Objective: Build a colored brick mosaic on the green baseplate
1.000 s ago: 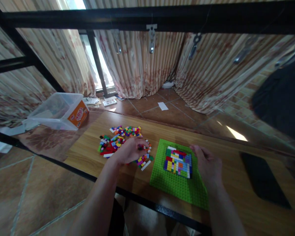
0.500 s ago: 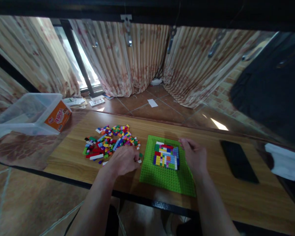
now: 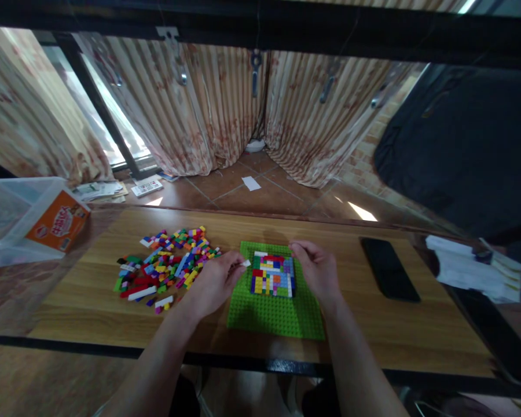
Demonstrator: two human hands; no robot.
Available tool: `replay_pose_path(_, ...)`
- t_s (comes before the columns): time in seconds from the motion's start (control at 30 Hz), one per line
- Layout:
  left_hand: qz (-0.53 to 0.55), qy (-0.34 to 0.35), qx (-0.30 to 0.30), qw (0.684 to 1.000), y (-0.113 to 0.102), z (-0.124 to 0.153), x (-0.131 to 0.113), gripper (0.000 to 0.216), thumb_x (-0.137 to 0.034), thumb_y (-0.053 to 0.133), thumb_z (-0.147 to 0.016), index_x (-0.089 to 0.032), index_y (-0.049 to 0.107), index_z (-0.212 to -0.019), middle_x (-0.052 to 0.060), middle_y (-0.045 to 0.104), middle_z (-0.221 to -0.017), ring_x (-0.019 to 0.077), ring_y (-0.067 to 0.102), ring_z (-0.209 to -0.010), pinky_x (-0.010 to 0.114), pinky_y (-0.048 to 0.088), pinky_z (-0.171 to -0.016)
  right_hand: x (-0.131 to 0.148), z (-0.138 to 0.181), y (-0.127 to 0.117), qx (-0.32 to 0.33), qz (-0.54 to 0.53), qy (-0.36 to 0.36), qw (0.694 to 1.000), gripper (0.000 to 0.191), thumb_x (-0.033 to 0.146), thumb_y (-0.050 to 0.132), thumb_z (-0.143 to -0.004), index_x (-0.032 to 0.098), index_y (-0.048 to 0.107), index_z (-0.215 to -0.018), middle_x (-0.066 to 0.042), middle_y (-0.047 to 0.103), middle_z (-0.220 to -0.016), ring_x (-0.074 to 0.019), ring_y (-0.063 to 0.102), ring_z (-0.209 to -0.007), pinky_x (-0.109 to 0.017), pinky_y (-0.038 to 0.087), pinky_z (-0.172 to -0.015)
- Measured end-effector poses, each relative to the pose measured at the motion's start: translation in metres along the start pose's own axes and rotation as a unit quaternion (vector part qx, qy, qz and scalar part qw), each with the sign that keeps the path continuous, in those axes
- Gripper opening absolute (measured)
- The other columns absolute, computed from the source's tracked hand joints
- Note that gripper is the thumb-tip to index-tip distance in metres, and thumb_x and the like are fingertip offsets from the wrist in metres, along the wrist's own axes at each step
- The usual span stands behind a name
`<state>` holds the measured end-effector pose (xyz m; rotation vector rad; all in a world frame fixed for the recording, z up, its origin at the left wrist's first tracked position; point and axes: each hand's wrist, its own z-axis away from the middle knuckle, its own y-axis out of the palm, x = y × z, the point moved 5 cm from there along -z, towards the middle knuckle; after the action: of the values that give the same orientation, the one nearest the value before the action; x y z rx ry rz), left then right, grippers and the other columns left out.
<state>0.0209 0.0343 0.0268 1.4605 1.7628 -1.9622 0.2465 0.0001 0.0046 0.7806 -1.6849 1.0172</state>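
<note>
My left hand pinches a small white toy brick at the left edge of the green baseplate. On that plate sits a many-coloured block of bricks, built as a rough square. My right hand hovers over the plate's right side, beside the block, with thumb and forefinger closed together. Whether anything is between those fingertips is too small to tell. Left of the plate lies a loose pile of coloured bricks, partly behind my left hand.
A black phone lies on the wooden table to the right, with white papers beyond it. A clear plastic box with an orange label stands at the far left. Curtains hang behind the table.
My left hand has come up from the near edge of the brick pile to the plate, and a white brick now shows in its fingers. The whole view has shifted to the right.
</note>
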Motion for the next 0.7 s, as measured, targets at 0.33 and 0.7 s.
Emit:
replay_pose_path(0.33, 0.029, 0.079, -0.033, 0.996, 0.029, -0.015, -0.020, 0.023, -0.011, 0.046, -0.093, -0.020, 0.061, -0.107, 0.007, 0.067, -0.106, 0.0194, 0.064, -0.100, 0.032, 0.052, -0.088, 0.026, 0.016, 0.024, 0.177, 0.049, -0.105, 0.977, 0.025, 0.035, 0.059, -0.090, 0.025, 0.073, -0.108, -0.005, 0.073, -0.108, -0.0193, 0.065, -0.102, -0.034, 0.049, -0.092)
replay_pose_path(0.7, 0.003, 0.021, -0.119, 0.993, 0.032, -0.031, -0.018, 0.034, -0.015, 0.050, -0.091, -0.021, 0.055, -0.123, 0.006, 0.069, -0.117, 0.0208, 0.064, -0.111, 0.038, 0.049, -0.101, 0.006, 0.000, -0.013, 0.038, 0.079, -0.034, 0.996, 0.023, 0.039, 0.060, -0.085, 0.024, 0.075, -0.092, -0.007, 0.075, -0.100, -0.0227, 0.067, -0.095, -0.037, 0.049, -0.089)
